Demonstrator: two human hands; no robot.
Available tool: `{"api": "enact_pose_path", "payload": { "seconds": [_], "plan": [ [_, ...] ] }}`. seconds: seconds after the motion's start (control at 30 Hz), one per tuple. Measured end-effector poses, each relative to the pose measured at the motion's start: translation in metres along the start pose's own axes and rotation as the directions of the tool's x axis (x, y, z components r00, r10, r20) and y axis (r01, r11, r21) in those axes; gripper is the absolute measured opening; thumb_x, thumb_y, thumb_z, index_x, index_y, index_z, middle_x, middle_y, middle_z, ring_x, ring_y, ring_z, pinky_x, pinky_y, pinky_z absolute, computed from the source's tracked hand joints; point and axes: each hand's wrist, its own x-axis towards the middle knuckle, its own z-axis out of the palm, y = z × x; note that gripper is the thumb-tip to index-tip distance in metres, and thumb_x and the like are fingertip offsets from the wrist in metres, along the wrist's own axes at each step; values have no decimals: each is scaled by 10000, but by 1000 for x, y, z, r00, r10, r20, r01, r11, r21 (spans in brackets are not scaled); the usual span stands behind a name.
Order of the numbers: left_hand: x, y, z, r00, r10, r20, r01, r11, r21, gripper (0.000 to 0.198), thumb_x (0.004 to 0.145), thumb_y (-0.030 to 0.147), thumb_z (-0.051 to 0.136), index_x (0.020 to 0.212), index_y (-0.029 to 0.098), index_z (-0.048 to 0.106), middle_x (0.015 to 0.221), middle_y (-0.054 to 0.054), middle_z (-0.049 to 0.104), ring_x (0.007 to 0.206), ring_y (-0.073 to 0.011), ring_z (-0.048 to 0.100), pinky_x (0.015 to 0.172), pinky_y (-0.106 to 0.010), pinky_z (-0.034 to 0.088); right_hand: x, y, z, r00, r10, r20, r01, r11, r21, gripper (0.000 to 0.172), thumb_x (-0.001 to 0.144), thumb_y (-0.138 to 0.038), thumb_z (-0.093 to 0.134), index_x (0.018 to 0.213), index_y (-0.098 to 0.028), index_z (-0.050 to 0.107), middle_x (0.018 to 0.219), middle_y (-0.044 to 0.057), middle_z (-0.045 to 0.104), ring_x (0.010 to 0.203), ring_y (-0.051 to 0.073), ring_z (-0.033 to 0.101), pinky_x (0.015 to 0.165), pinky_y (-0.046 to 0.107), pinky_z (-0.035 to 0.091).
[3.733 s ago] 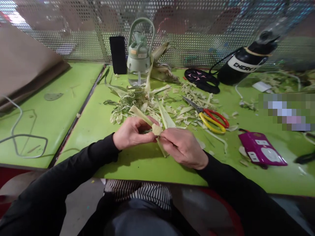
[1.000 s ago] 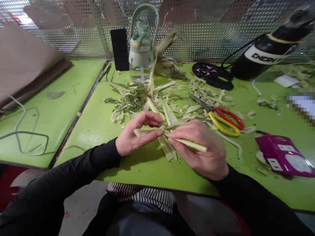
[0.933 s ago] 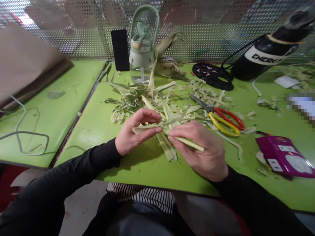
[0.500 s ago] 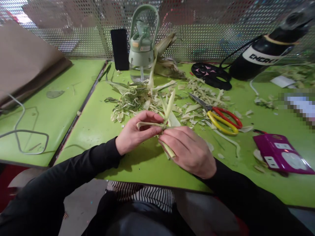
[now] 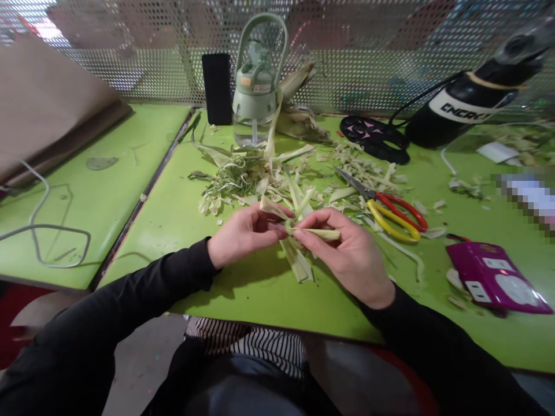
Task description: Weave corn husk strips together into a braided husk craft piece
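Between my two hands is a small bundle of pale green corn husk strips (image 5: 298, 263), crossed at a tight knot-like centre, with ends sticking out several ways. My left hand (image 5: 245, 236) pinches the bundle at its left side, close to the centre. My right hand (image 5: 347, 254) grips a strip that points right, thumb and forefinger pressed together beside the centre. Just beyond my hands lies a heap of shredded husk (image 5: 236, 179). Scissors (image 5: 392, 214) with one red and one yellow handle rest to the right, blades pointing back left.
A green-lidded water bottle (image 5: 255, 98) and a black phone (image 5: 218, 89) stand at the back, before a perforated metal screen (image 5: 329, 69). Right are a black hot-air tool (image 5: 459, 110), its black stand (image 5: 375, 138) and a purple power strip (image 5: 498, 274). Brown paper (image 5: 52, 98) lies left.
My right hand has turned and shifted slightly right, its fingers now pinching a strip out to the right. The bundle's lower ends have come into fuller view. The view has shifted slightly.
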Motion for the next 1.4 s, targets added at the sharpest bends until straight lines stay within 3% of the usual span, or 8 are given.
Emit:
{"api": "enact_pose_path", "payload": {
  "seconds": [0.17,0.3,0.43,0.53,0.73,0.93,1.23,1.4],
  "plan": [
    [4,-9,-2,996,89,-20,-88,995,49,308,761,176,749,1027,119,605,859,-24,672,761,-103,637,759,-261,540,2,3,-1,953,-301,-37,291,941,-175,72,881,-214,673,951,-214,655,875,5,736,700,126,686,611,246,566],
    [6,-10,-5,998,52,-29,-52,999,-4,226,799,180,714,988,119,605,846,-19,681,766,-104,657,789,-280,562,2,1,-10,713,-689,126,599,507,-619,220,854,-127,688,1055,-215,685,937,54,754,822,190,678,753,339,563],
    [5,-5,-4,998,2,-63,-4,999,-34,186,795,139,703,951,116,603,794,-2,681,698,-81,653,754,-259,580,2,1,-15,632,-721,283,629,264,-731,224,850,-117,681,1072,-150,691,878,84,742,770,207,639,682,357,521],
    [4,-1,-3,995,3,-101,-5,1000,-25,181,798,117,691,957,115,603,767,12,665,685,-74,648,752,-252,580,3,0,-10,698,-678,230,606,389,-694,91,868,-102,647,950,-127,681,802,78,724,717,184,627,673,336,524],
    [5,-6,0,995,22,-98,-30,996,-83,223,791,79,682,892,145,495,760,14,661,671,-76,653,692,-229,567,3,0,4,965,-236,113,257,934,-248,38,912,-189,614,898,-194,649,780,-9,717,653,109,658,591,231,527],
    [0,-4,4,994,-38,-98,23,988,-153,293,827,201,713,867,173,424,719,36,639,635,-67,650,698,-240,562,2,4,4,935,-353,10,340,893,-294,65,921,-206,616,977,-214,649,887,26,729,779,152,689,688,287,557],
    [2,1,-5,991,-135,12,135,976,-174,369,733,173,813,900,145,485,729,24,687,686,-75,680,714,-222,554,4,1,-3,838,-532,127,528,729,-435,63,896,-193,650,901,-233,602,795,11,708,722,163,665,658,301,537],
    [0,9,-7,982,-171,82,185,961,-208,371,727,202,827,920,132,518,761,6,710,666,-78,688,711,-233,572,6,-4,-12,855,-506,114,503,756,-420,53,913,-200,633,898,-233,594,801,6,702,721,149,664,636,284,521]
  ]
}}
